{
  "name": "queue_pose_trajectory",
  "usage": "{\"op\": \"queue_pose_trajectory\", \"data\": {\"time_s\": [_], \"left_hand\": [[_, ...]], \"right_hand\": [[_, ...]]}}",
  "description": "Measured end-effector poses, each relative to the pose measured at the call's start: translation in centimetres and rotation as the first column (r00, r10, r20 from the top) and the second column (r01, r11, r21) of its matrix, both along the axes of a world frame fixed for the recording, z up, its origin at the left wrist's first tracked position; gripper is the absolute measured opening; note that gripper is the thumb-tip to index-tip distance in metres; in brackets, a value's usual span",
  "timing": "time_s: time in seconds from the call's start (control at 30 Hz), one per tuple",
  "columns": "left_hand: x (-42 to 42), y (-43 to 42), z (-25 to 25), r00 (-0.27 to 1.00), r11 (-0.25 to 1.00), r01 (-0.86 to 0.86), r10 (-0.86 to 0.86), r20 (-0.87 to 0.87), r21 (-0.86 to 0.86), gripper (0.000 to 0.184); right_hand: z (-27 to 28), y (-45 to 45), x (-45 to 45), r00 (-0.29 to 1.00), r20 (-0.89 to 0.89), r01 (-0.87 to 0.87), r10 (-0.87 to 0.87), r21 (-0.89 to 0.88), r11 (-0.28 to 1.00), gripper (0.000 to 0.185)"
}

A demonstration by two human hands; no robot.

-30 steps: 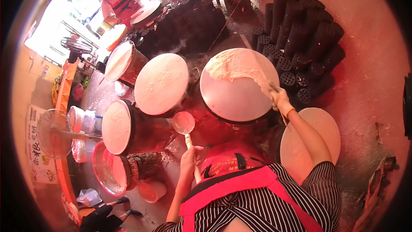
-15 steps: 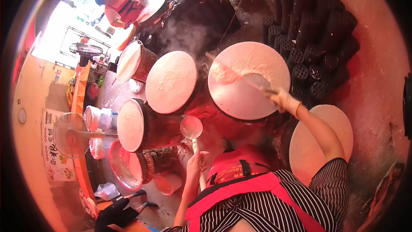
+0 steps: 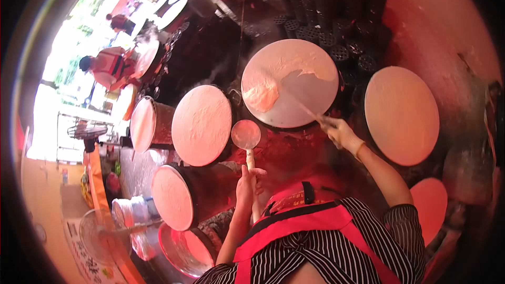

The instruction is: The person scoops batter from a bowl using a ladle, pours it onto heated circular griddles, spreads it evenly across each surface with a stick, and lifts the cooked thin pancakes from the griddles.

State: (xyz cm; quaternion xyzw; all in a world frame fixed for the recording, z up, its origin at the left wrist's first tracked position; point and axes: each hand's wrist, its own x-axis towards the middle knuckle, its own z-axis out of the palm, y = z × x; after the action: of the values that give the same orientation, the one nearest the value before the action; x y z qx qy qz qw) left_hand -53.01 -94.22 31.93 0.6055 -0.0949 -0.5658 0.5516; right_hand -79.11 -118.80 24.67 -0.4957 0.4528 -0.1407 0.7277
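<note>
Grasping a thin, straight-handled spreader (image 3: 309, 111): right hand (image 3: 342, 134) | clasping a pale-handled, round-bowled ladle (image 3: 246, 134): left hand (image 3: 245, 186) | spreader reaching over pale, round, flat griddle (image 3: 292, 110) | cream-coloured batter (image 3: 261, 94) lumped on griddle's left | ladle near lower-left rim

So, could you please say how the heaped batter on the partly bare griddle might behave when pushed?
The batter looks soft but thick, as it sits in a mound. It would probably smear rather than slide whole, given its ragged edge on the griddle.
</note>
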Motion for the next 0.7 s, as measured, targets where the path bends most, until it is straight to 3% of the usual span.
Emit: {"op": "queue_pose_trajectory", "data": {"time_s": [0.03,0.1,0.13,0.23,0.3,0.33,0.37,0.4,0.47,0.5,0.6,0.7], "left_hand": [[1.2,1.0,-0.1,0.999,0.999,0.047,-0.047,0.019,-0.003,0.060],[4.0,3.3,-0.7,0.990,0.992,0.129,-0.128,0.056,-0.009,0.056],[5.2,4.7,-1.0,0.979,0.984,0.176,-0.172,0.110,-0.025,0.044],[8.9,9.2,-2.4,0.972,0.980,0.187,-0.194,0.132,0.063,0.035],[10.4,12.5,-1.9,0.981,0.988,0.142,-0.149,0.126,0.066,0.030],[11.0,14.1,-1.5,0.981,0.990,0.121,-0.131,0.141,0.073,0.030],[11.7,15.9,-1.4,0.981,0.991,0.102,-0.114,0.156,0.084,0.030],[12.5,17.7,-2.1,0.989,0.998,0.065,-0.067,0.136,0.015,0.029],[12.8,21.0,-1.1,0.981,0.999,0.003,-0.010,0.194,0.035,0.037],[12.8,22.1,-0.6,0.969,0.997,-0.039,0.022,0.246,0.065,0.040],[13.7,26.0,-1.6,0.977,0.987,-0.154,0.159,0.141,-0.049,0.055],[14.1,27.9,-2.1,0.974,0.982,-0.184,0.188,0.126,-0.047,0.059]], "right_hand": [[-0.4,2.7,-1.1,0.997,0.004,-0.083,0.083,-0.015,0.996,0.038],[0.8,7.9,-3.4,0.997,-0.029,-0.069,0.070,0.020,0.997,0.041],[-3.4,10.6,-4.7,1.000,0.014,0.021,-0.018,-0.312,0.950,0.042],[-2.9,18.2,-1.0,0.896,0.307,0.372,-0.321,-0.122,0.920,0.046],[-0.7,21.0,6.4,0.810,0.413,0.390,-0.417,0.151,0.908,0.046],[-0.5,20.6,11.8,0.786,0.368,0.442,-0.497,0.229,0.867,0.044],[-2.9,19.8,16.9,0.794,0.363,0.466,-0.488,0.153,0.872,0.039],[-4.1,18.2,21.9,0.843,0.317,0.462,-0.434,-0.014,0.887,0.035],[-9.3,13.9,32.5,0.892,0.126,0.431,-0.434,-0.523,0.735,0.024],[-6.5,13.1,35.9,0.866,0.222,0.500,-0.448,-0.344,0.795,0.023],[-14.9,7.2,45.9,0.790,0.090,0.563,-0.607,-0.499,0.659,0.026],[-15.9,10.3,45.7,0.696,0.100,0.706,-0.711,-0.280,0.651,0.022]]}}
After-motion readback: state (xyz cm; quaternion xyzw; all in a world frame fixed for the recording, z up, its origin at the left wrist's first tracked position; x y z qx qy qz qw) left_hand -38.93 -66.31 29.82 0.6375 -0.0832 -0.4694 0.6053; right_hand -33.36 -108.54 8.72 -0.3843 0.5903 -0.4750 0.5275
